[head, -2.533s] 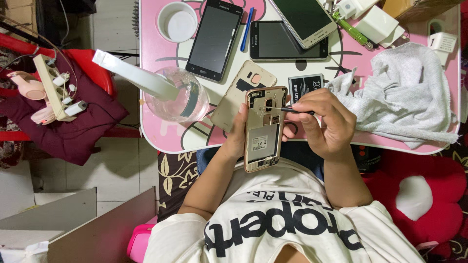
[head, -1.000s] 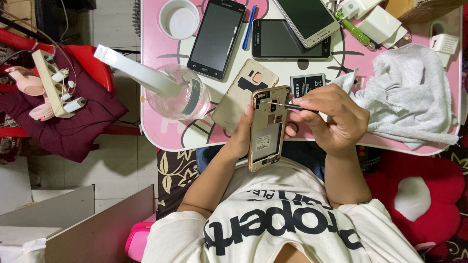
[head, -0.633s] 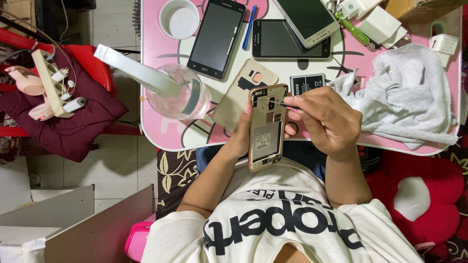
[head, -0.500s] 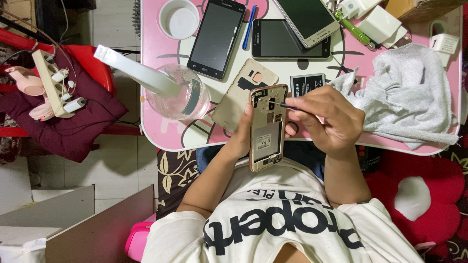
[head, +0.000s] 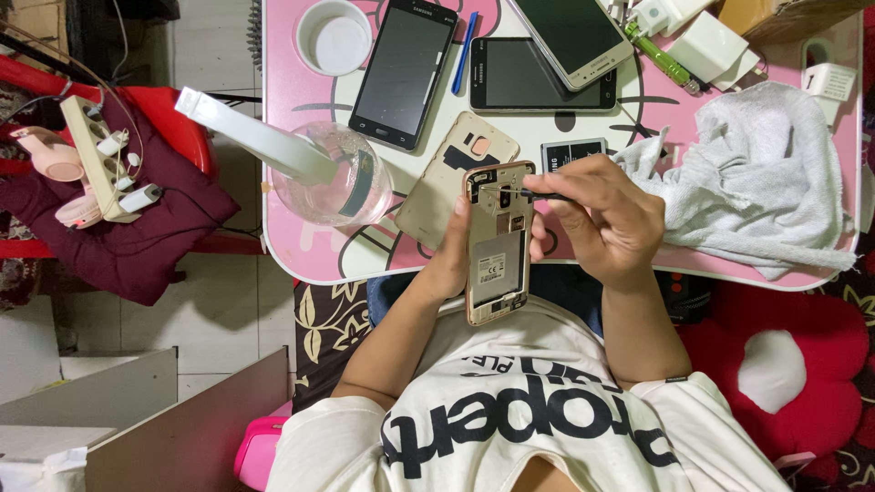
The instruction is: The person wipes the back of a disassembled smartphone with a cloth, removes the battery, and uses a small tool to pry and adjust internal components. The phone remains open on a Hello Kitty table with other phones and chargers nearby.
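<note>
Surface: pink table (head: 292,164)
Phones: 3 (head: 404,68), screens up
Cloth: white towel (head: 756,173), right
Also: white cup (head: 334,36), gold back cover (head: 447,182), battery (head: 574,150)

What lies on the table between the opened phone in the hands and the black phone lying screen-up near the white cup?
In the head view, a gold back cover lies inner side up between the opened phone and the black phone.

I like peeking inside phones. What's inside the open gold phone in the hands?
The gold phone shows a silvery panel with a white sticker, and small parts up top where the thin tool touches. Anything beneath that panel is hidden.
</note>
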